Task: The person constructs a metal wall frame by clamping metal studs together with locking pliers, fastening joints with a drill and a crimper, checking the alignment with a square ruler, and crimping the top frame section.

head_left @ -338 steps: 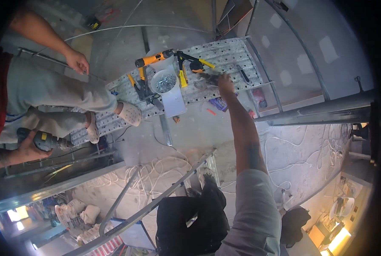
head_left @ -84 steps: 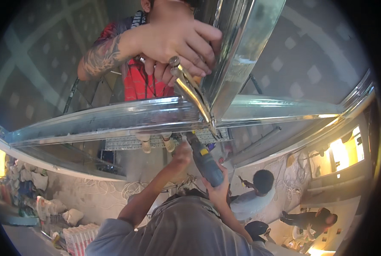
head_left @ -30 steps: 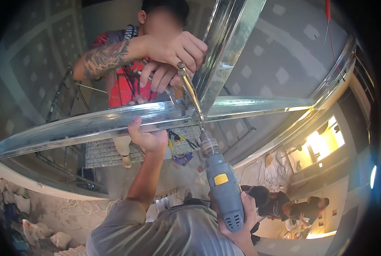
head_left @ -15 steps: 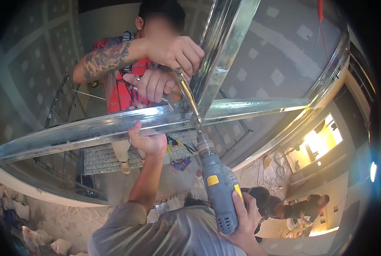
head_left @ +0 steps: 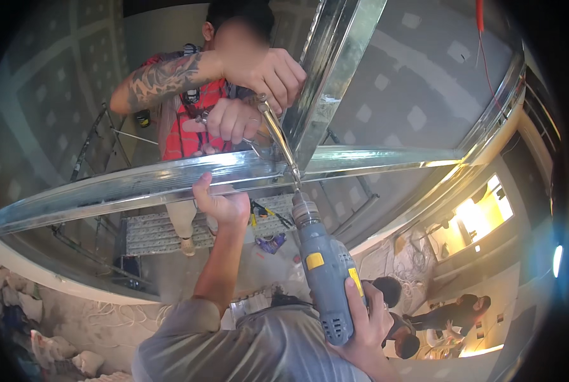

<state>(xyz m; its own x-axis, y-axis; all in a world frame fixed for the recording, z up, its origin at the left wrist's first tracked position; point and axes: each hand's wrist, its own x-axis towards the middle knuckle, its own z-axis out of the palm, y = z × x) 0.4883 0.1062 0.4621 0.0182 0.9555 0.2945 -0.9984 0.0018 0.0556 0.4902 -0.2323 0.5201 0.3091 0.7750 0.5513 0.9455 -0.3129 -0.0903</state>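
"Steel channel is the largest piece. Where does it run?"

"From 9 o'clock nearly to 3. A steel stud slants up from it toward 1 o'clock."

"Who stands beyond?"

"A co-worker in red, at 10 o'clock, arms raised beside the stud. Lower, at 8 o'clock, lies a scaffold deck."

"And the power drill?"

"Grey with yellow patches, at 5 o'clock, chuck aimed up at the joint. I can't tell whether its bit touches metal."

"Which hand has it?"

"The right hand, at 5 o'clock, fingers curled close together around the rear."

"The left hand?"

"Near 9 o'clock, pinching the channel's lower edge, thumb in front. I can't tell whether the fingers behind are spread."

"Smallest?"

"A locking clamp, close in at 12 o'clock, its lower tip at the joint, the co-worker's fingers just beside it."
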